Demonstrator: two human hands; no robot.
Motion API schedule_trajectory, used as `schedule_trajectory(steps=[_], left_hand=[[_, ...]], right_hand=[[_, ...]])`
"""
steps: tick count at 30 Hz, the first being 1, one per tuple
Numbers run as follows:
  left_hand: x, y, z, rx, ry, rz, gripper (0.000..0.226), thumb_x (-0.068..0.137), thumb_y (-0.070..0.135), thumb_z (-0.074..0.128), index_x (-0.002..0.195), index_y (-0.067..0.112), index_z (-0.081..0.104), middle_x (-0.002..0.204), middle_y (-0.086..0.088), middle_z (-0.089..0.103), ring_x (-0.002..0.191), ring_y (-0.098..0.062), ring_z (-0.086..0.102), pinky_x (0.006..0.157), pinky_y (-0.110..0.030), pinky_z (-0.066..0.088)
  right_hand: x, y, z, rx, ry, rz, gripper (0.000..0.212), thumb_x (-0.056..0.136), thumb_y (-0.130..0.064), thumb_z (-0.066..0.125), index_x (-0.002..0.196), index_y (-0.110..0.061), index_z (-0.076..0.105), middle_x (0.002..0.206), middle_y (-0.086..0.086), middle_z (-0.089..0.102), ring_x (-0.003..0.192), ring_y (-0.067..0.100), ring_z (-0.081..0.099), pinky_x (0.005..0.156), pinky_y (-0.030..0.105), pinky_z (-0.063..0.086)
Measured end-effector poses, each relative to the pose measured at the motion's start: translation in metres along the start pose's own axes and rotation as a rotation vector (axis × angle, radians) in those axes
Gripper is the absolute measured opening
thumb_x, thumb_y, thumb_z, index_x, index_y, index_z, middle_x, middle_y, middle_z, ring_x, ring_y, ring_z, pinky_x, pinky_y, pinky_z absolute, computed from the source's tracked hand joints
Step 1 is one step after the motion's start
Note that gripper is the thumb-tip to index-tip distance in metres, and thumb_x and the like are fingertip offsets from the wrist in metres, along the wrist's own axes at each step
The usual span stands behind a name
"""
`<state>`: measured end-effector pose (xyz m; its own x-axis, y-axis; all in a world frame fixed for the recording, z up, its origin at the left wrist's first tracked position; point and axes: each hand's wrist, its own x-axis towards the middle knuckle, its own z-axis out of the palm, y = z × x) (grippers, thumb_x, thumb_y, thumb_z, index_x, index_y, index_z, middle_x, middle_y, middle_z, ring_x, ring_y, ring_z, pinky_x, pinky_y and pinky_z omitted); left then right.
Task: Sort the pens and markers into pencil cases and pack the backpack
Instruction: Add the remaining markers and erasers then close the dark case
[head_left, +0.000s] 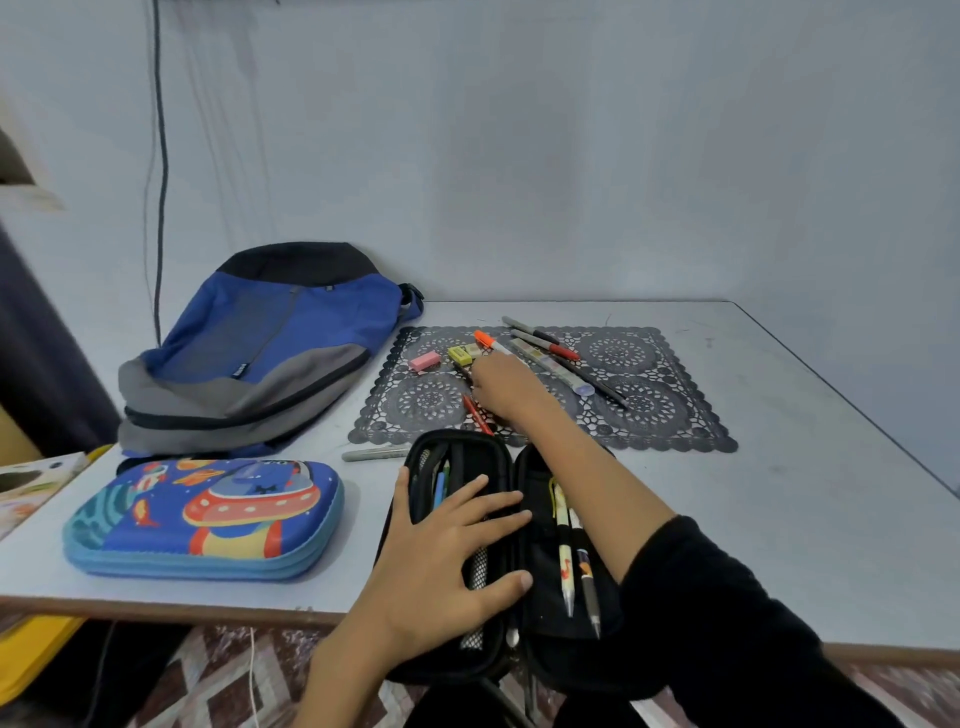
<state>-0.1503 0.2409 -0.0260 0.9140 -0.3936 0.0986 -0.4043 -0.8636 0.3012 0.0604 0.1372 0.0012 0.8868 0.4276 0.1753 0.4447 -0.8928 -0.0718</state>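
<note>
Pens and markers (535, 340) are the job right now: you're in the sorting step, and I'd say packing the backpack comes later.

On the desk (779, 493), the blue backpack (270, 343) lies at the back left. The cartoon pencil case (202, 519) sits zipped in front of it. The black pencil case (543, 571) lies open at the near edge, with a few pens already in both halves. The loose stuff is on the lace mat (649, 410) behind it, and one silver marker (376, 453) sits on the bare desk just off the mat's near left corner.

Your left hand (447, 551) is flat with the fingers spread, pressing on the left half of the black case. Your right hand (504, 387) is stretched out over the mat, right beside the red pen (475, 413). The back of the hand hides the fingertips, so I can't tell if it's pinched anything.

For the next move, I reckon you want a clean pinch on one pen. Then bring it back and drop it in the open case without bumping your left hand.
</note>
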Motion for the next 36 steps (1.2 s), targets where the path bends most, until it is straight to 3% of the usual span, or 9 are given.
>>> schedule_trajectory(steps=[4, 8, 11, 14, 19, 21, 27, 31, 36], left_hand=[[0.001, -0.001, 0.0, -0.019, 0.004, -0.002, 0.07, 0.074, 0.082, 0.021, 0.138, 0.058, 0.036, 0.145, 0.047, 0.018, 0.14, 0.018, -0.008, 0.11, -0.053, -0.028], [0.0, 0.001, 0.0, -0.039, 0.009, -0.002, 0.069, 0.075, 0.081, 0.023, 0.138, 0.057, 0.037, 0.143, 0.048, 0.019, 0.14, 0.019, -0.007, 0.11, -0.052, -0.028], [0.0, 0.001, 0.0, -0.036, 0.002, -0.003, 0.069, 0.074, 0.081, 0.022, 0.138, 0.058, 0.036, 0.142, 0.05, 0.017, 0.138, 0.02, -0.009, 0.11, -0.051, -0.028], [-0.001, 0.0, 0.0, -0.035, 0.003, -0.002, 0.068, 0.075, 0.082, 0.023, 0.138, 0.059, 0.035, 0.14, 0.052, 0.016, 0.137, 0.022, -0.011, 0.111, -0.051, -0.028], [-0.001, -0.002, 0.001, -0.047, 0.007, -0.005, 0.068, 0.076, 0.081, 0.024, 0.138, 0.058, 0.037, 0.141, 0.05, 0.018, 0.137, 0.022, -0.01, 0.112, -0.052, -0.026], [0.0, -0.001, 0.002, -0.037, 0.006, -0.002, 0.069, 0.075, 0.082, 0.023, 0.139, 0.058, 0.036, 0.142, 0.05, 0.018, 0.137, 0.022, -0.011, 0.112, -0.052, -0.026], [0.0, 0.0, 0.0, -0.041, -0.003, -0.001, 0.068, 0.076, 0.081, 0.023, 0.139, 0.058, 0.035, 0.144, 0.048, 0.017, 0.138, 0.021, -0.011, 0.111, -0.052, -0.027], [-0.001, 0.0, 0.001, -0.039, -0.011, -0.005, 0.068, 0.076, 0.081, 0.023, 0.139, 0.058, 0.034, 0.144, 0.048, 0.016, 0.137, 0.021, -0.012, 0.111, -0.053, -0.026], [0.0, 0.0, 0.0, -0.056, -0.003, -0.008, 0.067, 0.077, 0.08, 0.025, 0.139, 0.058, 0.036, 0.143, 0.048, 0.018, 0.137, 0.021, -0.011, 0.112, -0.053, -0.025]], right_hand=[[0.0, 0.006, 0.0, 0.045, 0.029, 0.092, 0.04, 0.086, 0.001, 0.06, 0.058, -0.011, 0.033, 0.059, 0.004, 0.039, 0.071, 0.027, 0.051, 0.063, 0.033, 0.04], [-0.007, 0.018, -0.007, 0.281, 0.005, 0.187, 0.01, 0.078, -0.002, 0.07, 0.085, 0.001, 0.064, 0.091, 0.015, 0.067, 0.087, 0.027, 0.065, 0.078, 0.038, 0.054], [-0.022, 0.027, -0.025, 0.549, 0.121, 0.258, 0.038, 0.074, -0.007, 0.075, 0.109, -0.007, 0.059, 0.106, 0.011, 0.065, 0.07, 0.023, 0.067, 0.07, 0.038, 0.057], [-0.044, 0.029, -0.048, 0.821, 0.112, 0.281, 0.062, 0.077, -0.002, 0.073, 0.131, -0.017, 0.045, 0.105, 0.011, 0.062, 0.056, 0.021, 0.069, 0.061, 0.037, 0.06], [-0.088, 0.032, -0.065, 0.992, -0.025, 0.253, 0.081, 0.078, 0.011, 0.068, 0.146, -0.018, 0.035, 0.072, 0.014, 0.066, 0.057, 0.025, 0.067, 0.058, 0.036, 0.06], [-0.105, 0.031, -0.059, 1.059, -0.124, 0.244, 0.085, 0.078, 0.012, 0.066, 0.148, -0.02, 0.03, 0.071, 0.02, 0.064, 0.058, 0.028, 0.066, 0.058, 0.036, 0.06], [-0.123, 0.029, -0.033, 1.076, -0.156, 0.269, 0.075, 0.079, 0.008, 0.068, 0.141, -0.02, 0.037, 0.075, 0.019, 0.063, 0.062, 0.03, 0.068, 0.063, 0.04, 0.06], [-0.127, 0.028, -0.029, 1.079, -0.187, 0.253, 0.066, 0.079, 0.007, 0.068, 0.133, -0.021, 0.042, 0.073, 0.02, 0.064, 0.057, 0.026, 0.066, 0.06, 0.035, 0.059], [-0.13, 0.031, -0.029, 0.924, -0.184, 0.187, 0.018, 0.082, 0.0, 0.071, 0.099, -0.005, 0.067, 0.071, 0.016, 0.066, 0.057, 0.024, 0.067, 0.06, 0.031, 0.059]])
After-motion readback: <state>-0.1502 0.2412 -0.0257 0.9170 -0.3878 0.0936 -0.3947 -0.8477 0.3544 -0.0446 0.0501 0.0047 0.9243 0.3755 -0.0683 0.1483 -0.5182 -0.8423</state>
